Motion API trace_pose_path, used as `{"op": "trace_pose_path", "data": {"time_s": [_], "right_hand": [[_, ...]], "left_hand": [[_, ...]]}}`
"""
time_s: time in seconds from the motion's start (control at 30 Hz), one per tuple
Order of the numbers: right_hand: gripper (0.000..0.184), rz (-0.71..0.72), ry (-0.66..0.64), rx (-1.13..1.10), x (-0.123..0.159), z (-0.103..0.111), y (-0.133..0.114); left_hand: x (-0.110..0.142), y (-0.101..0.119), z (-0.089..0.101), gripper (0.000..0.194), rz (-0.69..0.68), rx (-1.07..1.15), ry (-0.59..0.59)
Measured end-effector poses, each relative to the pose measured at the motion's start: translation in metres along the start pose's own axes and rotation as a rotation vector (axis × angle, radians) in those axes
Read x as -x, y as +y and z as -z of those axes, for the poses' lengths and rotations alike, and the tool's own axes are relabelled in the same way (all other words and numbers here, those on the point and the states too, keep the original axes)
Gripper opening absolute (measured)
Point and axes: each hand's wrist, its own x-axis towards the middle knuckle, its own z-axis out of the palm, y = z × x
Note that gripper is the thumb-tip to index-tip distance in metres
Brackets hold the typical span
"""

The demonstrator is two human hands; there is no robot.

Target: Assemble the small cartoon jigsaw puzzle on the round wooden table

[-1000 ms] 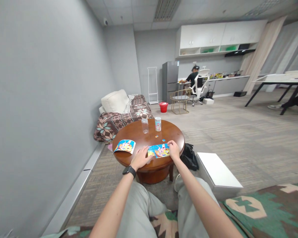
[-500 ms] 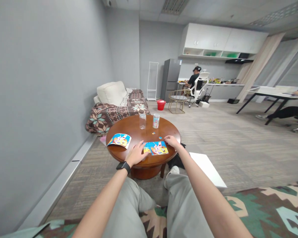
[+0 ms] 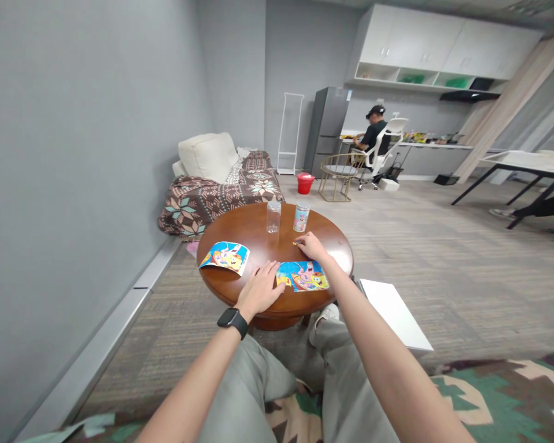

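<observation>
On the round wooden table (image 3: pixel 258 231) lies a mostly assembled cartoon jigsaw puzzle (image 3: pixel 308 278) in blue, yellow and pink. My left hand (image 3: pixel 261 288) rests flat with spread fingers at the puzzle's left edge, thumb near its lower corner. Beyond the puzzle, my right hand (image 3: pixel 313 247) has its fingertips closed at a small loose puzzle piece (image 3: pixel 295 243); the hand covers the spot where another loose piece lay. A curled picture sheet (image 3: pixel 226 256) with the same cartoon lies to the left.
A clear jar (image 3: pixel 273 218) with a lid and a printed can (image 3: pixel 301 218) stand at the table's far side. A white box (image 3: pixel 394 314) is on the floor at right. Further back are a draped sofa (image 3: pixel 221 197), a red bucket (image 3: pixel 305 183) and a seated person (image 3: pixel 373 132).
My right hand has moved from the puzzle's upper right corner leftward and away from me to the loose pieces. My left hand stays by the puzzle's left edge. The camera view has shifted.
</observation>
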Motion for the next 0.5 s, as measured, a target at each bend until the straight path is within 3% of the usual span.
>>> {"op": "trace_pose_path", "data": {"time_s": [0.17,0.33,0.5], "right_hand": [[0.002,0.018,-0.071,-0.026,-0.015,0.001,-0.002],[0.026,-0.045,-0.3,-0.141,-0.02,0.006,-0.012],[0.022,-0.048,-0.21,-0.175,-0.01,0.011,-0.03]], "left_hand": [[0.001,-0.001,-0.001,0.051,-0.006,0.031,0.019],[-0.001,-0.004,-0.003,0.051,-0.018,0.023,0.013],[-0.002,-0.002,-0.002,0.056,-0.018,0.015,-0.015]]}}
